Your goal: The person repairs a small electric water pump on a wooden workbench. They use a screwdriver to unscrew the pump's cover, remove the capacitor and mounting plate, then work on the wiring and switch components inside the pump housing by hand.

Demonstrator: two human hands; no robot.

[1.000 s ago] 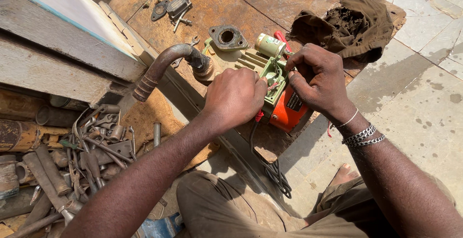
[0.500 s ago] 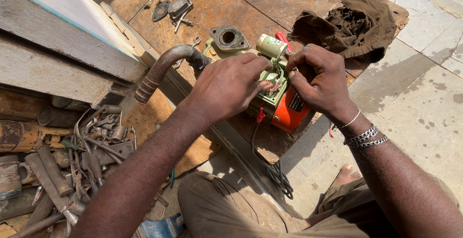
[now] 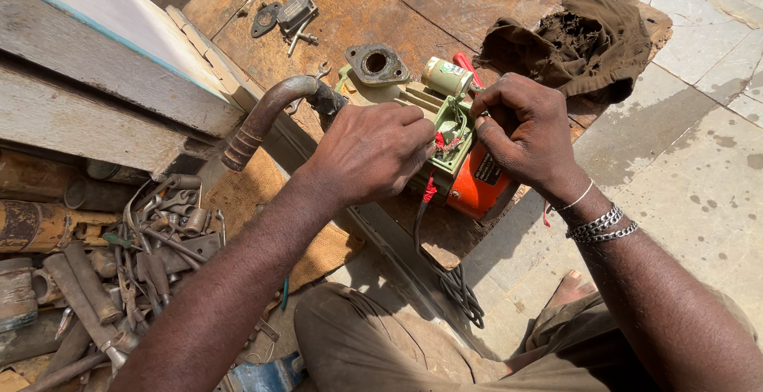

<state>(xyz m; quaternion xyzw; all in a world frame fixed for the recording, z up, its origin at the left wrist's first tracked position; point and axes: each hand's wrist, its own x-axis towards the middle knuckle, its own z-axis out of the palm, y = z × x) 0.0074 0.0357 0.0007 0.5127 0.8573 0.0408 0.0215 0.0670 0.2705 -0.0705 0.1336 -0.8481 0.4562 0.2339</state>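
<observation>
Since a second ago left hand (image 3: 373, 150) slid right onto open green terminal box (image 3: 453, 134) of orange pump motor (image 3: 477, 185) on wooden board (image 3: 350, 27), right hand (image 3: 520, 134) pinching, apparently, red wires (image 3: 442, 141); wiring unfinished, cover off.

The motor (image 3: 477, 181) under my hands has a glossy orange painted metal shell and a green plastic terminal box (image 3: 451, 134). My bench (image 3: 350, 19) is rough, stained wood. The brown rag (image 3: 580, 38) is matt, grimy cloth; the bent pipe (image 3: 266, 118) is rusty metal.
</observation>
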